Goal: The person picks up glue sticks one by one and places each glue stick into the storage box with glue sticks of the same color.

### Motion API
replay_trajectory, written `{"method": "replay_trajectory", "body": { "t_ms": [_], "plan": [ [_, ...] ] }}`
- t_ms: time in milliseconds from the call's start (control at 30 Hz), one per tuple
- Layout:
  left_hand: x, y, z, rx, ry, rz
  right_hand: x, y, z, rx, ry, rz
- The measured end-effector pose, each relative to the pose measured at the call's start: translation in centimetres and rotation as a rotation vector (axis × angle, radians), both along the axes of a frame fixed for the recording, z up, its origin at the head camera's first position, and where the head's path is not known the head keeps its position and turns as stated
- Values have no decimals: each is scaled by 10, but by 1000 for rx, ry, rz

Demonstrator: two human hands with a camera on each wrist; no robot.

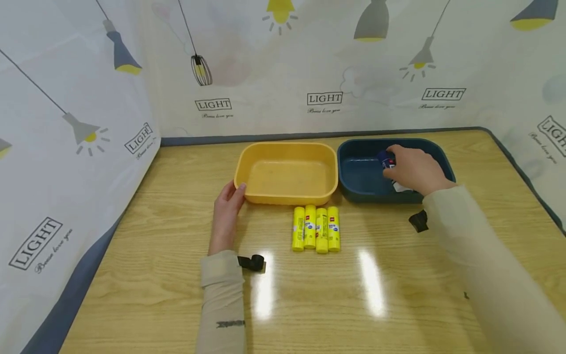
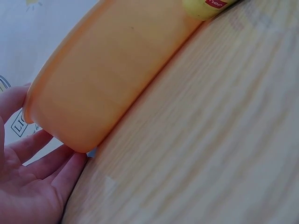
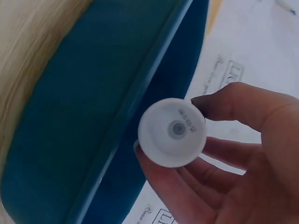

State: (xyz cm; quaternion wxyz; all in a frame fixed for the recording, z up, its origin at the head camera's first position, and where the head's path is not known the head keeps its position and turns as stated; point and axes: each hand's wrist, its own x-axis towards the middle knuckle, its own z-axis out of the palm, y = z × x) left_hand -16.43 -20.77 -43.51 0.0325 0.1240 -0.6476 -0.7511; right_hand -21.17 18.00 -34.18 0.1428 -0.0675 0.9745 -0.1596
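My right hand (image 1: pixel 417 169) holds a glue stick (image 1: pixel 386 158) with a dark blue cap over the dark blue tray (image 1: pixel 362 195). In the right wrist view its round white base (image 3: pixel 161 144) faces the camera, between the thumb and curled fingers. My left hand (image 1: pixel 227 214) grips the near left corner of the yellow tray (image 1: pixel 283 200). There the thumb lies at the rim and the other fingers touch the outer wall, as the left wrist view shows. Several yellow glue sticks (image 1: pixel 322 231) lie side by side in front of the yellow tray.
Both trays stand side by side on a wooden table (image 1: pixel 168 236). A printed white cloth (image 1: pixel 274 69) with lamp drawings rises behind and at the sides. Black straps (image 1: pixel 251 263) sit at both wrists.
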Motion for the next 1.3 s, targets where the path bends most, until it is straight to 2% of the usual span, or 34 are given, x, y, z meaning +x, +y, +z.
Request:
{"method": "replay_trajectory", "body": {
  "t_ms": [267,500,600,833,1033,1133,1300],
  "plan": [
    [-7,-5,-17,24,6,12,-24,9,-1,90,-40,56],
    [-1,1,0,1,-7,-5,-38,8,-4,97,-106,70],
    [-2,0,-2,-7,-23,2,-43,4,-7,91,-135,66],
    [-8,-6,-18,-11,-7,13,-46,1,-13,72,-175,44],
    [-11,-6,-25,-18,11,8,-45,2,-14,48,-178,45],
    [-10,-6,-23,-7,20,11,-48,2,-16,42,-169,52],
    [-5,-5,-9,18,2,4,-53,1,-16,57,-162,61]
  ]
}}
